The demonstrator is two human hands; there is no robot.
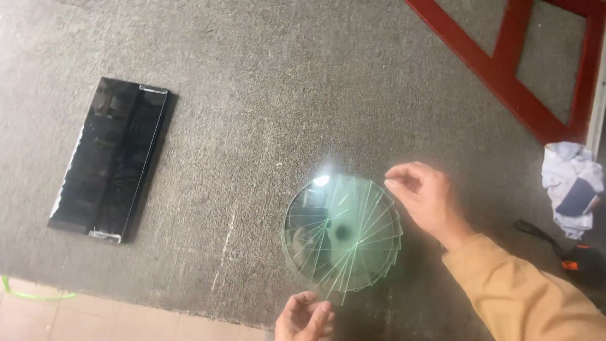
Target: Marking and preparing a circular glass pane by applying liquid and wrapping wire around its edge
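Glass sheets [344, 230], fanned into a round stack, are lying at lower centre on grey carpet [252, 95]; thin and brittle, probably sharp-edged, best gripped by the edges. Right hand [426, 199] and left hand [306, 317] are hovering open, gripping nothing.

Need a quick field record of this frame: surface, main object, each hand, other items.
surface: grey carpet
main object: fan of clear glass strips, spread in a circle, flat on the carpet
right hand: at the fan's upper right edge, fingers pinched, contact unclear
left hand: at the fan's lower edge, holds nothing
other: black glass stack at left; red frame; white cloth
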